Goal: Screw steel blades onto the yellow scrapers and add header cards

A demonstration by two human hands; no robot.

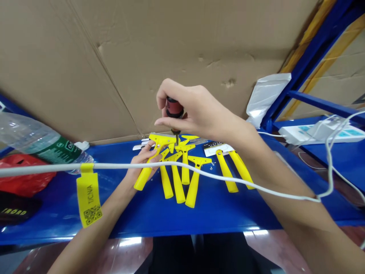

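Note:
My right hand point(191, 110) is closed round a red and black screwdriver point(174, 107), held upright with its shaft pointing down beside the head of a yellow scraper. That yellow scraper point(145, 173) is in my left hand point(141, 158), its handle slanting toward me. Whether the screwdriver tip touches it, I cannot tell. Several more yellow handles point(192, 188) with flat triangular heads lie fanned out on the blue table point(148, 220), just right of my left hand. Two others point(226, 171) rest farther right, near a white and black card point(218, 148). Small screws point(211, 166) lie between them.
A white cable point(216, 176) crosses in front of the view, bearing a yellow tag point(89, 198). At left are a plastic bottle point(54, 146) and a red bag point(23, 177). Cardboard point(128, 68) stands behind; a power strip point(322, 133) is at right.

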